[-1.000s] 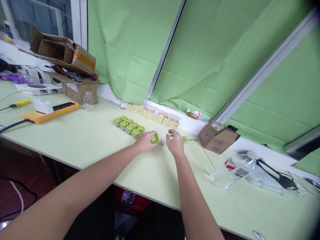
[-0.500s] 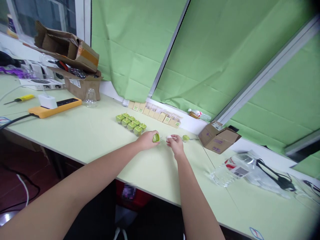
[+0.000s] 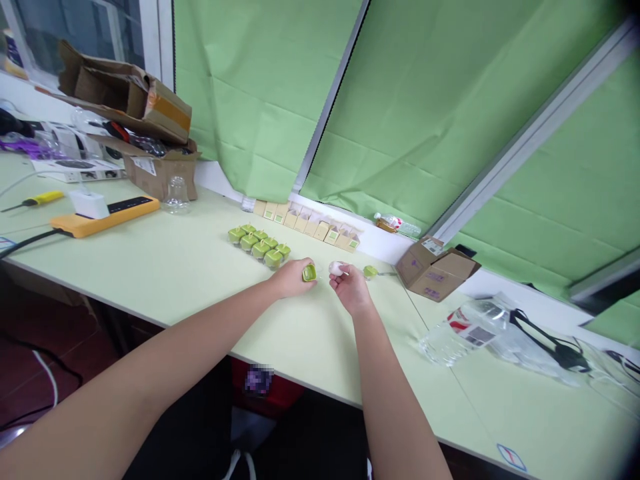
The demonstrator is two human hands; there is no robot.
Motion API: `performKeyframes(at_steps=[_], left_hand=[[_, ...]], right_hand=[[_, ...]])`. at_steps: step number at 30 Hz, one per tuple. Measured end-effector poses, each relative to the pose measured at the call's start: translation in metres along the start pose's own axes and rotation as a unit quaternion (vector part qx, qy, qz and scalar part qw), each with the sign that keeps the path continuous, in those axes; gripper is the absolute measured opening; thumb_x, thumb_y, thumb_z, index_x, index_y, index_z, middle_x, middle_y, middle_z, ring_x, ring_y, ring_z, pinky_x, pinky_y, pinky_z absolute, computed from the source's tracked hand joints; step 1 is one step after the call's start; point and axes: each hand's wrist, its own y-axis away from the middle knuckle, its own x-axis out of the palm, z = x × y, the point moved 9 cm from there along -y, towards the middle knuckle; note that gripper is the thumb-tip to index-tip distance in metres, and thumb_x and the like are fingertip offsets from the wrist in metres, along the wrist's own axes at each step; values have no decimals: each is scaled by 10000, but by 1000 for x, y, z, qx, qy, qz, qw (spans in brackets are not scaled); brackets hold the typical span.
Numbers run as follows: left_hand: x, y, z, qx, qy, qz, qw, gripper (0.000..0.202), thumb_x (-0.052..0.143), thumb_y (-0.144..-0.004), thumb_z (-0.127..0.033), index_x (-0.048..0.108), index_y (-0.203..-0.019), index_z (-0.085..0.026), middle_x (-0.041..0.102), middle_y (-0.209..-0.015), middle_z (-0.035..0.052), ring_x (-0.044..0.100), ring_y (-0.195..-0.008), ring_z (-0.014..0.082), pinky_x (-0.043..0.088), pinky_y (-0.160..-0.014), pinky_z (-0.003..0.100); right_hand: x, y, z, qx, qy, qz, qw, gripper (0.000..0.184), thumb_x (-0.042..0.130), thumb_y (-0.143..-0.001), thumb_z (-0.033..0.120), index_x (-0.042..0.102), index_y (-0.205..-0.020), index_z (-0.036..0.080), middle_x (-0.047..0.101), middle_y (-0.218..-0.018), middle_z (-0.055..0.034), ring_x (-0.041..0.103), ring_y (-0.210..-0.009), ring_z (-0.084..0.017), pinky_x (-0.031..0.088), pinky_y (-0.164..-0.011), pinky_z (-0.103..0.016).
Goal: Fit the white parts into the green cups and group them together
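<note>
My left hand [image 3: 290, 280] rests on the pale green table [image 3: 165, 267] and holds a small green cup-like piece [image 3: 309, 272], its opening turned toward the right. A few centimetres to its right, my right hand [image 3: 350, 288] is raised slightly off the table with a small white piece [image 3: 336, 268] pinched in its fingertips. Just left of my left hand stands a cluster of several green pots [image 3: 259, 244]. One more green piece [image 3: 370, 271] lies on the table right of my right hand.
A row of small tan boxes [image 3: 307, 227] lines the wall. An open cardboard box [image 3: 436, 270] sits to the right, with plastic bags and a black cable [image 3: 510, 333] beyond. An orange power strip [image 3: 107, 215], a glass bottle [image 3: 176, 197] and stacked cartons [image 3: 125, 107] stand at the left.
My right hand closed on the small white piece and lifted it off the table. My left hand stayed put with the green piece.
</note>
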Motion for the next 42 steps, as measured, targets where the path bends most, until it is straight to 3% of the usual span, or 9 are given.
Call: performKeyframes(at_steps=[9,17,29,35,42], left_hand=[[3,2,-2,9,7,16,1000,366,677,-747,-357,592,-1077,-223,688,-874,26,639,-787,198,456,-645,278],[4,1,1,5,9,14,1000,288,662,-747,-353,599,-994,-218,659,-785,5,613,-707,173,416,-585,261],[-4,-1,-7,19,-52,5,998,238,656,-748,-272,642,-982,-226,713,-893,44,656,-812,211,448,-635,270],[-1,0,-7,36,-67,8,997,233,639,-745,-237,646,-977,-213,712,-896,61,660,-812,228,445,-630,280],[3,2,0,25,-41,22,999,288,647,-724,-242,663,-1009,-201,720,-917,75,666,-833,233,458,-667,286]], right_hand=[[14,6,-2,13,2,37,999,194,626,-665,332,572,-811,215,620,-728,-18,546,-646,-136,475,-588,-249],[26,14,5,-31,111,60,992,352,742,-658,389,639,-958,236,696,-956,-31,634,-850,-171,486,-655,-252],[36,16,11,-70,138,90,984,448,870,-557,414,751,-928,194,750,-962,-68,685,-925,-237,538,-914,-428],[37,17,7,-65,163,95,980,451,860,-584,412,768,-971,200,753,-1011,-76,693,-931,-244,536,-918,-431],[41,11,2,-131,255,91,954,379,786,-678,418,758,-1004,228,737,-1024,-56,694,-880,-214,553,-816,-361]])
